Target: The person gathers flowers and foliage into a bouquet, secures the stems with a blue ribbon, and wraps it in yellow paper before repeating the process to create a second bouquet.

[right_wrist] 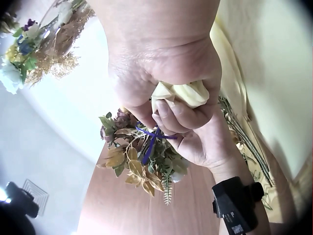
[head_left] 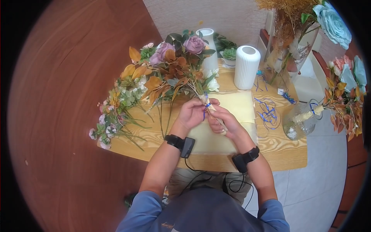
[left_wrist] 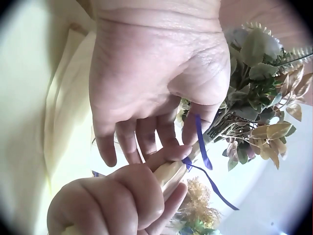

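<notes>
Both hands are at an artificial-flower bouquet (head_left: 176,71) of purple roses, orange-brown leaves and greenery, angled up to the left above the table. My right hand (head_left: 228,123) grips its stem end, wrapped in cream paper (right_wrist: 190,93), with fingers curled round it. Just above, a blue ribbon (left_wrist: 203,147) is tied round the neck, its loose ends hanging. My left hand (head_left: 191,113) is at this tie, palm toward its wrist camera. Its thumb and index finger come together at the neck; their tips are partly hidden. Its other fingers extend loosely.
Cream wrapping sheets (head_left: 232,102) lie on the wooden table (head_left: 286,152). Loose flower stems (head_left: 112,120) spread at left. Behind stand a ribbed white vase (head_left: 246,67) and another white vase (head_left: 205,34). Blue ribbon coils (head_left: 268,114) and a glass vase (head_left: 295,127) with another bouquet are at right.
</notes>
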A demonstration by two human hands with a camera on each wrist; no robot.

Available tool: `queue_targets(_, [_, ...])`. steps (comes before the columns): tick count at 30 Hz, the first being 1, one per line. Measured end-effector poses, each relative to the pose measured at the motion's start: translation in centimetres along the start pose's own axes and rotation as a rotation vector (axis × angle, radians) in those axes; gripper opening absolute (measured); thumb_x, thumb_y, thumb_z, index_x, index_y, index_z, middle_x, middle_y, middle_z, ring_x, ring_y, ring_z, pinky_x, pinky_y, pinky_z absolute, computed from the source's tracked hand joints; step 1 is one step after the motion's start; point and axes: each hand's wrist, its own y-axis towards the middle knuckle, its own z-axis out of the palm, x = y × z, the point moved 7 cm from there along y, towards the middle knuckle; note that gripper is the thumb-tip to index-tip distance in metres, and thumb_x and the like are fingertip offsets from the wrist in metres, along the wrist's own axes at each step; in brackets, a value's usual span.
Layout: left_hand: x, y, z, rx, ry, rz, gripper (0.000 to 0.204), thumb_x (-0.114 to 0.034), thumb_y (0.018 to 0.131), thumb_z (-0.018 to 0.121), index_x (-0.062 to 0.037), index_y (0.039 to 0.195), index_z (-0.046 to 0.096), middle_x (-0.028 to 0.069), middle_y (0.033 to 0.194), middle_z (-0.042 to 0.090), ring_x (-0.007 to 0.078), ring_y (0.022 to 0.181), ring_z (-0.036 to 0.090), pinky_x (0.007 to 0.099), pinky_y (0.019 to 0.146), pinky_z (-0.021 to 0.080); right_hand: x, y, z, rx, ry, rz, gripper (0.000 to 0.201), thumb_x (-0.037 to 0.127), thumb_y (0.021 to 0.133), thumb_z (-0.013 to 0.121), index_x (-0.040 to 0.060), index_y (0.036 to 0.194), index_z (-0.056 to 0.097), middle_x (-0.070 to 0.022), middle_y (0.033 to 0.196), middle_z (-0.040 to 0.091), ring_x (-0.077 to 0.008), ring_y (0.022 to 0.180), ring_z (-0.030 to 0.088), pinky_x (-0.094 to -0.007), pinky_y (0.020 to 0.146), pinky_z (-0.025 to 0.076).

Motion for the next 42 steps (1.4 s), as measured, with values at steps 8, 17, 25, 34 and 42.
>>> queue_targets(8, [-0.8, -0.3, -0.8, -0.053, 0.104, 0.126, 0.025, -0.007, 0.083, 0.056, 0.0056, 0.104, 0.057, 0.0206, 0.111, 0.060, 0.0256, 0.102, 0.059, 0.0392, 0.094, 0.047, 0.1, 0.1, -0.5, 0.000, 0.046, -0.042, 0.028, 0.021, 0.097, 0.050, 0.0126, 0.123, 0.046, 0.0037, 0.061, 0.041, -0.0039, 0.042, 0.033, -0.0186, 0.037, 0.025])
queue_targets(17, [-1.5, -1.2, -0.9, -0.246, 0.143, 0.161, 0.012, -0.003, 0.084, 0.055, -0.0006, 0.095, 0.057, 0.0074, 0.088, 0.059, 0.0161, 0.085, 0.058, 0.0360, 0.085, 0.050, 0.4, 0.2, -0.7, -0.045, -0.066, -0.050, 0.020, 0.021, 0.097, 0.051, 0.0105, 0.113, 0.053, 0.0046, 0.061, 0.041, -0.0028, 0.042, 0.033, -0.0184, 0.036, 0.024])
queue_targets(25, [-2.6, -3.7, -2.0, -0.422, 0.242, 0.362, 0.008, -0.003, 0.084, 0.057, 0.0000, 0.089, 0.062, 0.0106, 0.090, 0.064, 0.0188, 0.082, 0.061, 0.0328, 0.077, 0.052, 0.6, 0.2, -1.3, -0.127, -0.106, -0.084, 0.018, 0.021, 0.096, 0.052, 0.0103, 0.111, 0.054, 0.0050, 0.061, 0.042, -0.0028, 0.043, 0.034, -0.0188, 0.037, 0.025])
queue_targets(34, [-4.2, -2.7, 5.1, -0.479, 0.693, 0.392, 0.013, -0.002, 0.086, 0.061, 0.0024, 0.098, 0.063, 0.0128, 0.099, 0.067, 0.0133, 0.074, 0.062, 0.0232, 0.065, 0.050, 0.5, 0.4, -1.1, -0.220, -0.293, -0.101, 0.017, 0.021, 0.097, 0.051, 0.0094, 0.108, 0.055, 0.0064, 0.061, 0.040, -0.0020, 0.045, 0.033, -0.0183, 0.040, 0.025])
queue_targets(42, [-4.6, -4.1, 2.4, -0.558, 0.548, 0.501, 0.015, -0.003, 0.090, 0.053, 0.0042, 0.100, 0.061, 0.0123, 0.083, 0.067, 0.0130, 0.063, 0.059, 0.0236, 0.059, 0.049, 0.9, 0.0, -0.9, -0.188, -0.208, -0.084, 0.019, 0.020, 0.098, 0.049, 0.0111, 0.113, 0.053, 0.0067, 0.061, 0.040, -0.0020, 0.044, 0.033, -0.0182, 0.039, 0.024])
